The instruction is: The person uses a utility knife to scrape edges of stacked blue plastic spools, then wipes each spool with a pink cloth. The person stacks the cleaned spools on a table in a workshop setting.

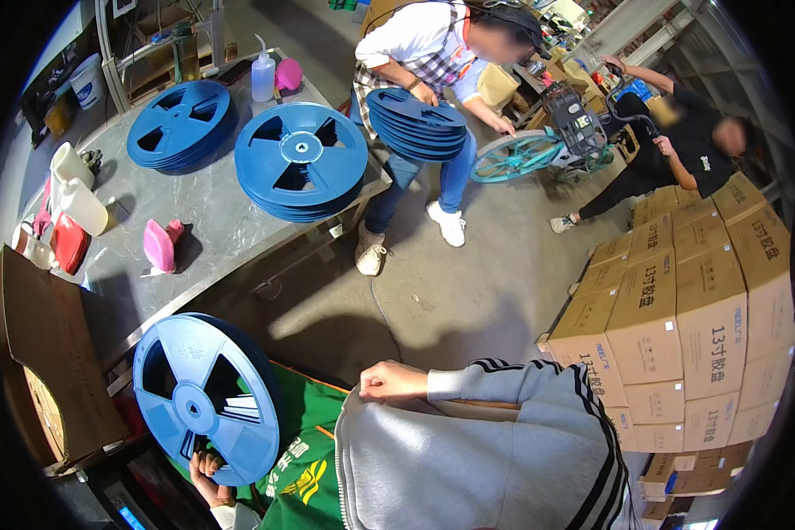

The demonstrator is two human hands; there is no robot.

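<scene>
A stack of blue plastic reels [192, 405] is tilted up against my front at the lower left, its round face with three cut-outs toward me. My left hand [208, 479] grips its lower rim, fingers curled through a cut-out. My right hand [395, 382] is closed beside the front edge of my grey jacket [450, 459]; whatever its fingers may hold is hidden. Part of a green garment [305, 442] shows between the reels and the jacket. On the metal table [212, 243] lie two more stacks of blue reels, one nearer [302, 152] and one farther left [179, 124].
Across the table's right end, a person holds another reel stack [415, 124]. Farther right, someone grips a machine with a teal wheel [517, 157]. Cartons [680, 318] are piled at right. A bottle [262, 76], pink cloth [159, 246] and jugs [81, 207] stand or lie on the table.
</scene>
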